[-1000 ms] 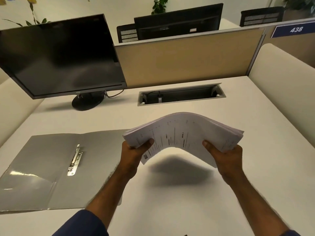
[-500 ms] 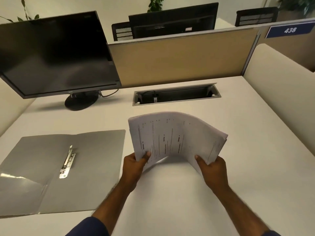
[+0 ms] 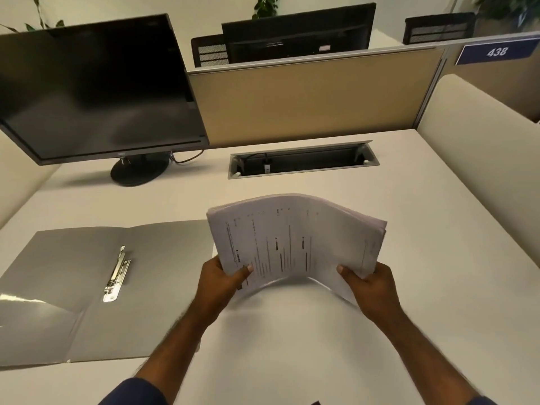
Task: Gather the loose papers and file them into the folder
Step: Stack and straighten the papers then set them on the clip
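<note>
While the grey folder lies open on the table, the stack of papers is held arched above it. Its near corners are pinched by the left hand and right hand, thumbs on top; fingers hidden beneath.

A white desk filled most of the view. At ten o'clock a dark monitor stood on a round black base, with its screen off and a thin cable behind the base. At twelve o'clock an open cable tray was set into the desk. Behind it rose a beige partition. Over the partition a second monitor and two mesh chair backs showed. At two o'clock a blue sign read 438. Green leaves appeared at the top.
</note>
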`<state>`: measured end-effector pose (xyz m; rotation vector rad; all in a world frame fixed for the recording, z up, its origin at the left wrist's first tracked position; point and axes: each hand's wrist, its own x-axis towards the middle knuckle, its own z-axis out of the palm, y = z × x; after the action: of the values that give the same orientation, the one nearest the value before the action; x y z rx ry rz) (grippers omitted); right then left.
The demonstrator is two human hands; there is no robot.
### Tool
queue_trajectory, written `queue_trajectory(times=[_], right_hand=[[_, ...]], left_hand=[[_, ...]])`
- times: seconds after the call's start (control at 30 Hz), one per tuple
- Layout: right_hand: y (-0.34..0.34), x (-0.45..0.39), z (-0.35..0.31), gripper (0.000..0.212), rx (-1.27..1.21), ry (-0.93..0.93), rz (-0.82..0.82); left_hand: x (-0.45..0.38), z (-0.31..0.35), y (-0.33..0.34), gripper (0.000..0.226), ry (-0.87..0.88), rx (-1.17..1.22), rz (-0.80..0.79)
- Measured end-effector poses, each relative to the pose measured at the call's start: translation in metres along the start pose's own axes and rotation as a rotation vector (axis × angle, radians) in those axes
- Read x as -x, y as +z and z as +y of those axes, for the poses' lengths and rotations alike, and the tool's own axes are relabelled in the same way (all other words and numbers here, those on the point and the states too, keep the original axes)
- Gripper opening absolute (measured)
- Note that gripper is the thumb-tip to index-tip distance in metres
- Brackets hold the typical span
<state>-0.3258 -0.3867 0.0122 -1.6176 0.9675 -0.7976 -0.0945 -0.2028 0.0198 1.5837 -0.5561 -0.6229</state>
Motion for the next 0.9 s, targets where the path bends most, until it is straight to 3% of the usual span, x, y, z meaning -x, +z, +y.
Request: queue_trajectory(times=[0.13, 0.37, 0.5, 0.6, 0.7, 0.77, 0.9], right_hand=[[-0.009, -0.002, -0.002, 0.009, 0.023, 0.064, -0.07], [-0.027, -0.006, -0.022, 0.044, -0.191, 0.114, -0.192], [-0.038, -0.014, -0.031, 0.038, -0.469, 0.055, -0.173], [-0.039, -0.015, -0.034, 0.039, -0.464, 0.037, -0.181], [-0.034, -0.009, -0.036, 0.04, -0.371, 0.053, -0.115], [-0.027, -0.004, -0.04, 0.026, -0.307, 0.056, -0.03], [-0.013, 0.004, -0.052, 0.013, -0.209, -0.098, 0.117]], left_hand=[[-0.006, 0.03, -0.024, 0.05, 0.091, 0.104, -0.072], [-0.002, 0.042, -0.023, 0.045, 0.06, 0.111, -0.215], [0.0, 0.042, -0.023, 0.044, 0.083, 0.138, -0.206], [0.001, 0.046, -0.018, 0.044, 0.101, 0.094, -0.205], [0.004, 0.047, -0.01, 0.035, 0.092, 0.079, -0.187], [0.007, 0.046, -0.002, 0.025, 0.08, 0.073, -0.133], [0.011, 0.052, 0.012, 0.01, 0.129, 0.102, 0.014]])
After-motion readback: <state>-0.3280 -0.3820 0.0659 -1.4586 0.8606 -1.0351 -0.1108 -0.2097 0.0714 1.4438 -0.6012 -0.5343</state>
